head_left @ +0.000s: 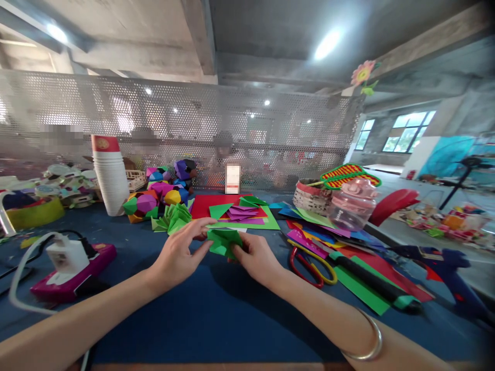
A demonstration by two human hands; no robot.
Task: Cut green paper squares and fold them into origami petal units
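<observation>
Clearly pinched between both hands: a folded green paper piece (223,242), held just above the blue bench (216,314), near its middle. Left hand (178,257) closed lightly on the piece's left edge, thumb below and forefinger stretched over the top. Right hand (255,257) gripping the right side, fingertips curled onto the folds, a bangle (367,340) on that wrist.

Likely very light and thin, stiff only along the creases; soft enough to crumple or tear under a hard squeeze, and probably a little slick on the coloured face. Best taken at the creased edges and corners with fingertip pressure, not across the flat panels, where a pinch could dent the shape.

Beyond the hands, loose sheets of green, red and purple paper (240,212) and a fan of folded green pieces (174,216). To the right, scissors with red and yellow handles (311,263), well apart from the piece. To the left, a white charger on a pink power strip (71,265); farther back, a stack of paper cups (110,175) beside multicoloured paper balls (154,198).
</observation>
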